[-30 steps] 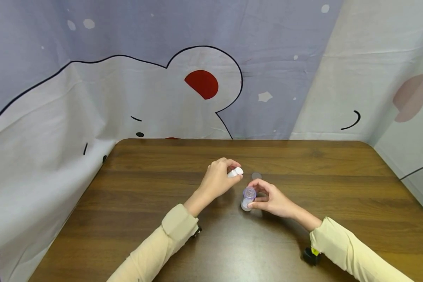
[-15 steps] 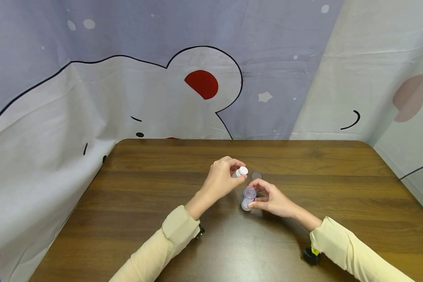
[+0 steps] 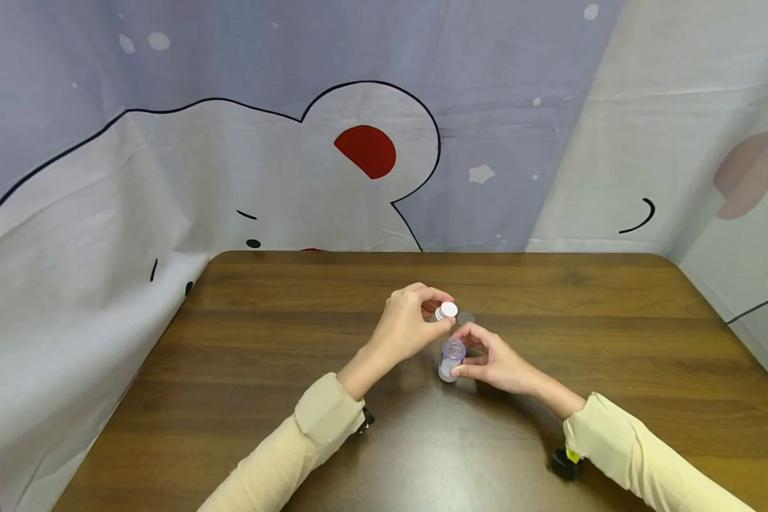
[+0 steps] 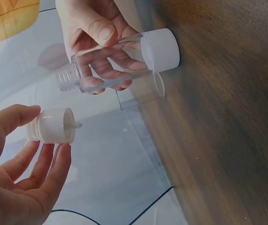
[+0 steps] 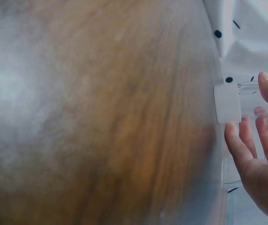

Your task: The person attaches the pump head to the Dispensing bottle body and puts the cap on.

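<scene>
My left hand (image 3: 404, 321) pinches a white pump head (image 3: 448, 310) between thumb and fingers. In the left wrist view a short nozzle sticks out of the underside of the pump head (image 4: 54, 125). My right hand (image 3: 498, 364) grips a clear bottle (image 3: 449, 364) that stands upright on the table, its threaded neck uncovered. The bottle's white base (image 4: 162, 49) sits at the tabletop, and the fingers wrap round its clear body. The pump head is held above and just behind the neck, apart from it. In the right wrist view the white base (image 5: 227, 104) shows beside the fingers.
A transparent cap (image 3: 466, 318) stands on the wooden table (image 3: 281, 341) just behind the right hand. A printed curtain (image 3: 262, 171) hangs beyond the table's back edge. Small black devices are strapped under both wrists.
My left hand has moved right with the pump head, closer to the bottle's neck and the transparent cap. My right hand and the bottle have stayed in place.
</scene>
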A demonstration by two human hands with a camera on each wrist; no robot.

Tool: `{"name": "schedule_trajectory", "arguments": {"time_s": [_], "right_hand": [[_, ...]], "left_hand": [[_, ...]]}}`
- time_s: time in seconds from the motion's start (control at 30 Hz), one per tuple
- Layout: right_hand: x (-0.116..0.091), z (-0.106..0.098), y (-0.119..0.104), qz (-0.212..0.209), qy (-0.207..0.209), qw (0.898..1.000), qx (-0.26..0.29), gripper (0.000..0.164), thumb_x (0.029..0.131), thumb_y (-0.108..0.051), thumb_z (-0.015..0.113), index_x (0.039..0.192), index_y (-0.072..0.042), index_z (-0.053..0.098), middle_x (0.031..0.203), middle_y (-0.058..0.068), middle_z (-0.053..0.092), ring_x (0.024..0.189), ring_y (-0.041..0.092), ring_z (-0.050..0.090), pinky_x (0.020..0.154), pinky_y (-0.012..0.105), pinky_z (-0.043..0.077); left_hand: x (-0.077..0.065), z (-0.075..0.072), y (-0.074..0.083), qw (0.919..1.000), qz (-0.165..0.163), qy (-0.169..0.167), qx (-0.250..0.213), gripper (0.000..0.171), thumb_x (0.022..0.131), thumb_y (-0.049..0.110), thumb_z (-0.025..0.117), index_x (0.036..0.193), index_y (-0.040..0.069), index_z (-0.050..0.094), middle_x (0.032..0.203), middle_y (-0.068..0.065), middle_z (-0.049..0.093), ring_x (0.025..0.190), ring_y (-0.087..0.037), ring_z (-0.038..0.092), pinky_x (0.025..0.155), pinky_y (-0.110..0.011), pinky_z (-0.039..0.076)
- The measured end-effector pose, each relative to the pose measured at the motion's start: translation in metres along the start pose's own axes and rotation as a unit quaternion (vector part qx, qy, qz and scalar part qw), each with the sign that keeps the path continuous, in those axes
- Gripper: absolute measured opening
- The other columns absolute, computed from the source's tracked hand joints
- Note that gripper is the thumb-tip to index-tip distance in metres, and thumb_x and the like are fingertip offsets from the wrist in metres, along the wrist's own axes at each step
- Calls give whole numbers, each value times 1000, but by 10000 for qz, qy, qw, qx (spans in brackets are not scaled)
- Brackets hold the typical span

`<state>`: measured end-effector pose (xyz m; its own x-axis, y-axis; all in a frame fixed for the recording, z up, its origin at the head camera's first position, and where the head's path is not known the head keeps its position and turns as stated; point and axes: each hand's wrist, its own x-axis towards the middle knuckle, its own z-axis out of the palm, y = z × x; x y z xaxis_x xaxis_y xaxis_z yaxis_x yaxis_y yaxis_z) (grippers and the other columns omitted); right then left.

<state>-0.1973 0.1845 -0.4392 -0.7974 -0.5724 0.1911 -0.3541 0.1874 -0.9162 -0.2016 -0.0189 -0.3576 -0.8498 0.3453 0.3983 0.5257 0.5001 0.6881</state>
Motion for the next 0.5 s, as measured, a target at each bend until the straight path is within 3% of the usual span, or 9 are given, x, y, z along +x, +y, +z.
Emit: {"name": "schedule_trajectory", "arguments": {"time_s": [0.2, 0.5], "right_hand": [[0, 0, -1, 46, -22, 10000, 70, 42, 77, 1, 76, 110, 2, 49, 98, 3, 58, 92, 3, 59, 82, 23, 57], [-1, 2, -2, 118, 37, 9999, 112, 43, 78, 1, 75, 110, 4, 47, 103, 4, 54, 96, 2, 57, 86, 24, 56]], "left_hand": [[-1, 0, 4, 9998, 23, 8, -191, 23, 78, 11, 75, 100, 5, 73, 91, -7, 67, 76, -13, 67, 66, -10, 52], [-5, 1, 10, 9985, 8, -205, -505, 25, 79, 11, 75, 103, 3, 72, 92, -7, 67, 79, -13, 67, 69, -12, 54]]}}
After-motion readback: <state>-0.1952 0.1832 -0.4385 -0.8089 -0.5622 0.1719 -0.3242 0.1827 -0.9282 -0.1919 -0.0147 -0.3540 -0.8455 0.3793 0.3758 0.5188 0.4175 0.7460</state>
